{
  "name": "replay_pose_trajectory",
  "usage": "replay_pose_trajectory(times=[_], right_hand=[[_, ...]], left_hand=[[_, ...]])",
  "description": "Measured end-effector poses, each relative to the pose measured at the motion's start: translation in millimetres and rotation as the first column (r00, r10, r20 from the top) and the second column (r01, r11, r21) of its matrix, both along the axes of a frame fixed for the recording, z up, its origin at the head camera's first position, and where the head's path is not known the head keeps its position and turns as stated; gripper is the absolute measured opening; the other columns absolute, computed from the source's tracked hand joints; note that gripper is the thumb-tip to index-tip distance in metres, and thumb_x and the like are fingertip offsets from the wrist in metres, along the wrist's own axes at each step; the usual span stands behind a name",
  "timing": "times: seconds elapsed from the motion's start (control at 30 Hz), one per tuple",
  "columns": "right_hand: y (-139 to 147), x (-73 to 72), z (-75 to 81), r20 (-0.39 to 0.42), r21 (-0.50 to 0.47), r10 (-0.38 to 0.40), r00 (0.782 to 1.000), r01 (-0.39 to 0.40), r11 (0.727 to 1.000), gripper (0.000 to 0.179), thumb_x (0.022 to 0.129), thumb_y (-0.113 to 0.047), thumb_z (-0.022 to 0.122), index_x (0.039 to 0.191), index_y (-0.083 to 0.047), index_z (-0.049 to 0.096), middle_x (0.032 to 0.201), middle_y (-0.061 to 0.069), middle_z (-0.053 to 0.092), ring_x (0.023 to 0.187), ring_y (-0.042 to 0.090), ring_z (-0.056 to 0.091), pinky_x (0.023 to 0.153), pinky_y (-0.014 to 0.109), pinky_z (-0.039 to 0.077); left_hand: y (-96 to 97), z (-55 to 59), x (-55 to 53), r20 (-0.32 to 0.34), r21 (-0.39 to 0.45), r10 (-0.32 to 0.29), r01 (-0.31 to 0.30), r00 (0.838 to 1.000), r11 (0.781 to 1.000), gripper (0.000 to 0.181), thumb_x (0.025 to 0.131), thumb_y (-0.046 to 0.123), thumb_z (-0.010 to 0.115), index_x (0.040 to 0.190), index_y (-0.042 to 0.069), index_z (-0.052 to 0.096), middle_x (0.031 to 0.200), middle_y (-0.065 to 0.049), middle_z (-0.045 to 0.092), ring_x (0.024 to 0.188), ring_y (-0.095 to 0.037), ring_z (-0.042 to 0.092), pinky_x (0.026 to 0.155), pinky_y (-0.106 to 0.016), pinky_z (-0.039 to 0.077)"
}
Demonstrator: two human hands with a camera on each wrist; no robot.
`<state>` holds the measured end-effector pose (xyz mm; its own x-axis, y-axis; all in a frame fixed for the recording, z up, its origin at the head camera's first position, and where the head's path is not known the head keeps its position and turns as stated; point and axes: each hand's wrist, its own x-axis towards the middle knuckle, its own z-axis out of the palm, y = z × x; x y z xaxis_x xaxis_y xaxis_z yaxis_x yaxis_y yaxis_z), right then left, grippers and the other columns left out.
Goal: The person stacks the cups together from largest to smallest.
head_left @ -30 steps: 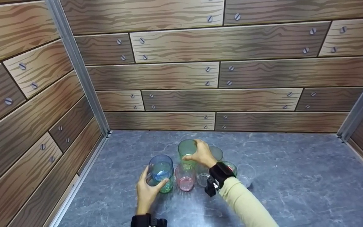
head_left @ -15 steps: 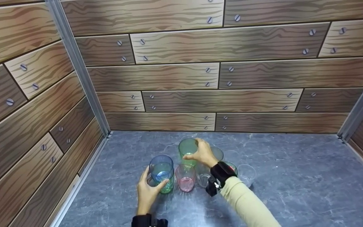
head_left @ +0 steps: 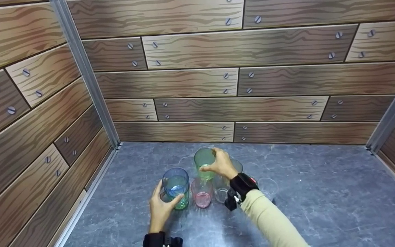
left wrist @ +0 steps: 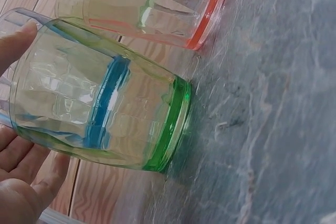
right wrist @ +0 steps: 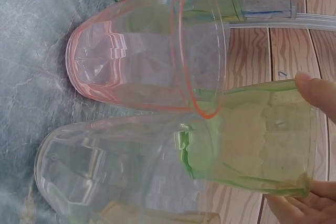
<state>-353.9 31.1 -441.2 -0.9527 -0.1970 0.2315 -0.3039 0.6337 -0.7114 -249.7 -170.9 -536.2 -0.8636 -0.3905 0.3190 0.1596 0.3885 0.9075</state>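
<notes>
Gripping left hand (head_left: 161,210): thumb one side, fingers the other, spread just as wide as the nested pair, blue cup (head_left: 175,175) sitting inside the lower green cup (head_left: 182,204); which of the two takes the pressure, I can't tell.
Nested pair: upright on the table (head_left: 115,209), just left of the pink cup (head_left: 202,193).
Right hand (head_left: 220,165): thumb and fingers parted across the mouth of the pale green cup (head_left: 203,158), pinching it near the rim.
Pale green cup: beyond the pink cup, and seemingly up off the table, its base near the pink rim's level in the right wrist view; whether they touch, can't say.
Just changed: up it creeps! Pale green cup and right hand sit slightly higher than a second ago, while the left hand and its pair have barely stirred.
Meaning: one cup looks to be on the move, the other two held steady.
Clear cup (head_left: 221,194): upright, just right of the pink cup.
Far clear cup (head_left: 268,186): further right of the pink cup, partly behind the sleeve (head_left: 269,218).
Brands and writing: none I can read on any cup.
</notes>
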Motion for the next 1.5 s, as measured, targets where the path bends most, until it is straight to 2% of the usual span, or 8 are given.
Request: replay_pose_trajectory(times=[0.33,0.53,0.7,1.13,1.37,1.5], right_hand=[[1,1.1,3.9,-0.014,-0.017,0.023,1.000,-0.023,1.000,0.087,0.060,-0.021,0.091,0.130,0.011,0.050,0.125,0.028,0.061,0.117,0.040,0.057,0.103,0.049,0.048],[0,2.2,4.2,-0.002,-0.017,0.023,1.000,-0.023,1.000,0.089,0.060,-0.021,0.092,0.132,0.010,0.050,0.125,0.027,0.062,0.116,0.039,0.058,0.102,0.048,0.049],[0,2.8,6.2,-0.010,-0.025,0.014,1.000,-0.015,1.000,0.089,0.058,-0.022,0.092,0.130,0.010,0.051,0.125,0.027,0.062,0.118,0.039,0.058,0.104,0.048,0.048],[1,4.4,11.5,0.032,-0.039,0.015,0.999,-0.014,0.999,0.091,0.060,-0.022,0.092,0.134,0.008,0.049,0.130,0.026,0.060,0.123,0.039,0.055,0.106,0.047,0.047],[0,7.6,15.9,-0.031,-0.008,0.007,0.999,-0.007,1.000,0.090,0.059,-0.024,0.092,0.130,0.011,0.051,0.124,0.027,0.063,0.118,0.040,0.058,0.102,0.047,0.050],[2,9.3,20.5,-0.025,-0.009,0.001,1.000,-0.001,1.000,0.090,0.059,-0.024,0.092,0.131,0.010,0.050,0.125,0.026,0.062,0.118,0.039,0.058,0.102,0.047,0.050]], left_hand=[[-3.4,-0.5,-0.8,-0.005,-0.030,0.005,-0.005,1.000,1.000,0.090,0.067,0.019,0.088,0.139,-0.009,0.043,0.136,-0.034,0.051,0.114,-0.046,0.061,0.095,-0.048,0.054],[-3.7,0.5,0.3,0.031,-0.034,0.017,-0.016,0.999,0.999,0.090,0.067,0.022,0.088,0.140,-0.007,0.043,0.138,-0.033,0.050,0.113,-0.046,0.061,0.095,-0.049,0.055],[-3.1,1.3,0.5,0.027,-0.029,0.027,-0.026,0.999,0.999,0.090,0.067,0.021,0.088,0.140,-0.007,0.044,0.137,-0.033,0.051,0.113,-0.045,0.061,0.095,-0.048,0.054],[-3.1,2.5,1.8,0.040,-0.037,0.026,-0.024,0.999,0.999,0.091,0.067,0.022,0.088,0.140,-0.007,0.043,0.137,-0.033,0.051,0.113,-0.045,0.061,0.096,-0.049,0.054],[-4.1,-0.7,0.0,-0.011,-0.057,0.015,-0.016,1.000,0.998,0.090,0.066,0.018,0.089,0.138,-0.011,0.043,0.135,-0.036,0.051,0.110,-0.045,0.063,0.093,-0.047,0.055],[-0.8,-1.5,-2.9,-0.008,-0.051,0.015,-0.016,1.000,0.999,0.090,0.066,0.019,0.088,0.138,-0.011,0.043,0.135,-0.035,0.052,0.108,-0.044,0.064,0.092,-0.047,0.055]])
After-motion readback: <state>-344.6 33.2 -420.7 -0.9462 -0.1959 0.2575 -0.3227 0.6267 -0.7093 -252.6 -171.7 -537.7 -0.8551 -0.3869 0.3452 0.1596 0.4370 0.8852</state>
